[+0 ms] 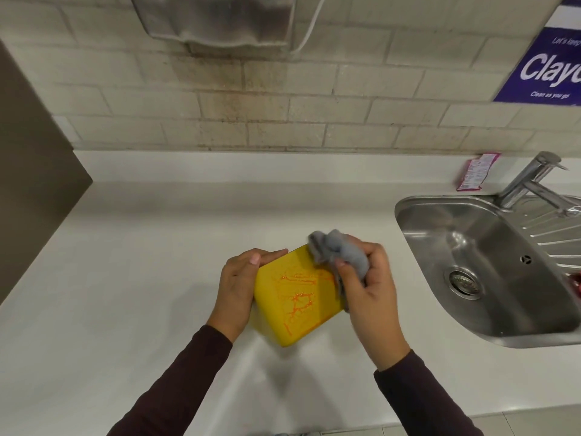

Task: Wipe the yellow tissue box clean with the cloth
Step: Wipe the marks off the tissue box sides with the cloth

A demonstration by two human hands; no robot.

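Observation:
The yellow tissue box (294, 297) is tilted on the white counter (141, 278), its broad face turned up and streaked with orange-red smears. My left hand (240, 286) grips the box's left side, thumb over the upper edge. My right hand (371, 291) is closed around a bunched grey cloth (338, 251), which presses against the box's upper right corner and hides that corner.
A steel sink (490, 265) with a tap (531, 180) lies to the right. A pink packet (476, 171) leans on the tiled wall behind it. A metal dispenser (217, 20) hangs above, a blue sign (547, 58) at upper right, a dark panel (31, 158) at left.

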